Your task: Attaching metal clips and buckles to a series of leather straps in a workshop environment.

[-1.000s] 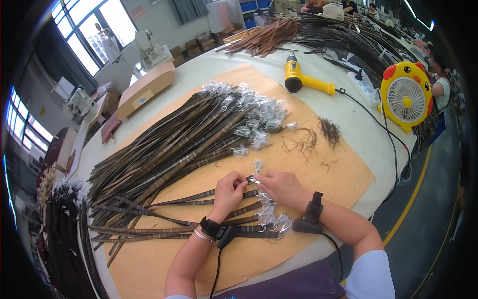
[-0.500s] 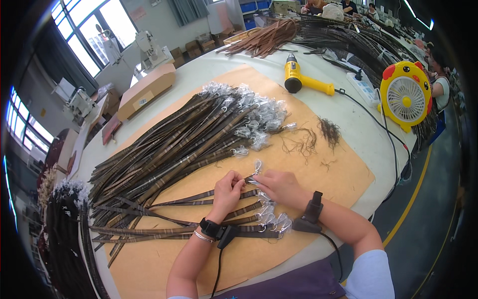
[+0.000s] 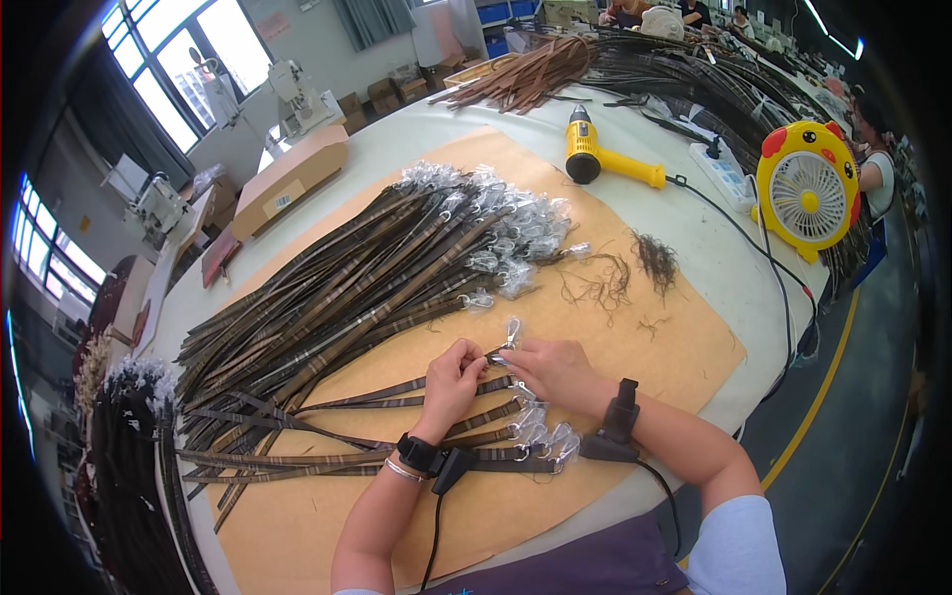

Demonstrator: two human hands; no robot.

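"What is the left hand doing?"

"Its thumb and fingertips are pinched together on a narrow, dark brown, striped strap, near the strap's end."

"And the right hand?"

"Just beside it, fingers bent and drawn in narrow at that same end. Something small and pale shows at the fingertips, but I can't tell what it is, or whether they close on it or on the strap."

"So the strap is between the two?"

"Yes, and its silvery metal clip in clear plastic wrap lies just beyond the right fingertips."

"What's around them?"

"Nearer the person than the hands, a row of similar brown straps, wrapped clips toward the right forearm. Beyond the left hand, a thick heap of dark brown straps. Beyond the right hand, a tangle of dark loose threads, then a yellow-and-black heat gun farther off."

"And underneath?"

"A large tan paper sheet."
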